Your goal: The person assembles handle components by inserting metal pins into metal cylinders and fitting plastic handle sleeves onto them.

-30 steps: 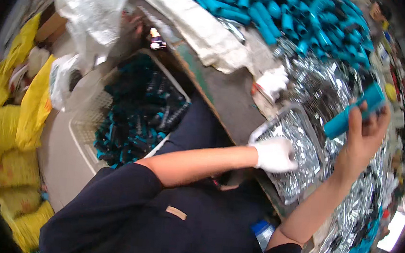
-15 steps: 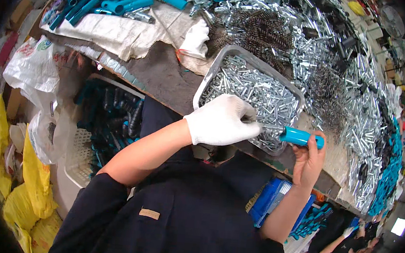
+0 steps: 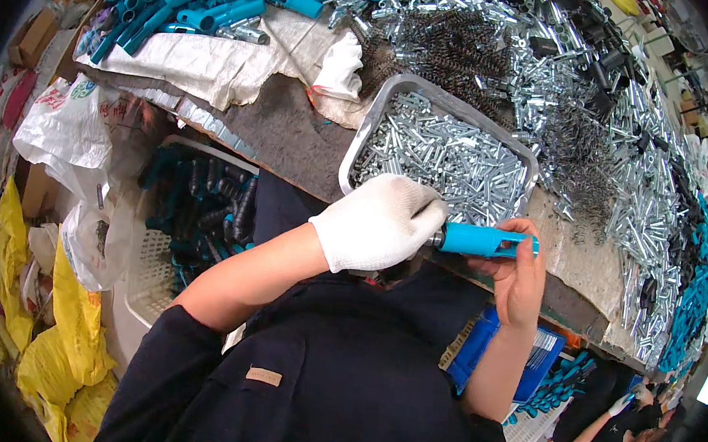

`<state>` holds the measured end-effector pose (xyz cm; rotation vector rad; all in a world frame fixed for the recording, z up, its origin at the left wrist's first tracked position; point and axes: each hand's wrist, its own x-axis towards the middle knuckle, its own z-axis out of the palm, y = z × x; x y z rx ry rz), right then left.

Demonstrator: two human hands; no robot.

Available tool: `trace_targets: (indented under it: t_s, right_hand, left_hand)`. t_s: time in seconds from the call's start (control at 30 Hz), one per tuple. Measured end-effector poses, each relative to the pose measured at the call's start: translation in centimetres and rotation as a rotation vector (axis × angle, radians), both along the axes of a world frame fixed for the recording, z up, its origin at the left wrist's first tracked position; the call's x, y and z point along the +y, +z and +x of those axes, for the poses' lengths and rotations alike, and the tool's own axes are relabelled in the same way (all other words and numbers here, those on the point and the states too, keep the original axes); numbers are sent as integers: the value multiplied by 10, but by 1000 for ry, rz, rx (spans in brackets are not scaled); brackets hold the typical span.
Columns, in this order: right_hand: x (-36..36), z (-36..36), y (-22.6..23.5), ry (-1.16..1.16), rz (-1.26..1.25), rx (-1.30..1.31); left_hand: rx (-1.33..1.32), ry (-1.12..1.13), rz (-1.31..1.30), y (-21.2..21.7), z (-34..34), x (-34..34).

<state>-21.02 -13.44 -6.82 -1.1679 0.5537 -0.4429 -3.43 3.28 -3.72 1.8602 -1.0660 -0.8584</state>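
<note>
2 hands meet just over the tray of metal pins at the tabletop edge: gloved left hand closed on a pin, right hand fingers gripping the blue tube, mid-insertion; next needs a straight push in.
</note>
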Motion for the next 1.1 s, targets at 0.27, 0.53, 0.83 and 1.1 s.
trace_targets:
  t_s: [0.27, 0.53, 0.83, 1.1]
  right_hand:
    - [-12, 3, -22, 209, 327, 1]
    - [17, 26, -12, 264, 190, 81]
    - [-8, 51, -12, 186, -603, 263]
    - [4, 66, -8, 50, -1353, 560]
  left_hand:
    - [-4, -10, -15, -14, 5, 3]
    - [37, -4, -41, -12, 3, -1]
    - [370, -12, 14, -10, 23, 8]
    - [291, 147, -11, -20, 29, 9]
